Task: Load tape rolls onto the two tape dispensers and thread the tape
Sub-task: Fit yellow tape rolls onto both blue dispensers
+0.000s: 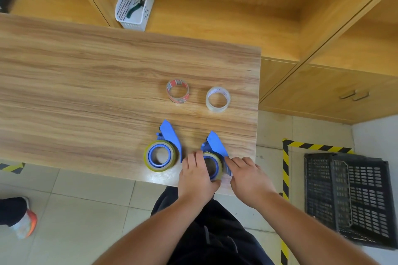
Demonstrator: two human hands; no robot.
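Two blue tape dispensers lie flat near the table's front edge. The left dispenser (169,135) carries a yellowish tape roll (160,155) and nothing touches it. The right dispenser (216,143) also holds a yellowish roll (216,166). My left hand (197,177) grips that roll from its left side, partly covering it. My right hand (247,175) pinches at the dispenser's right edge beside the roll; whether tape is between the fingers is hidden.
Two nearly spent tape cores stand farther back: a red-printed one (177,91) and a clear one (218,99). A white basket (136,0) with pliers sits on the shelf. A black crate (349,198) is on the floor right. The table (86,92) ends just right of the dispenser.
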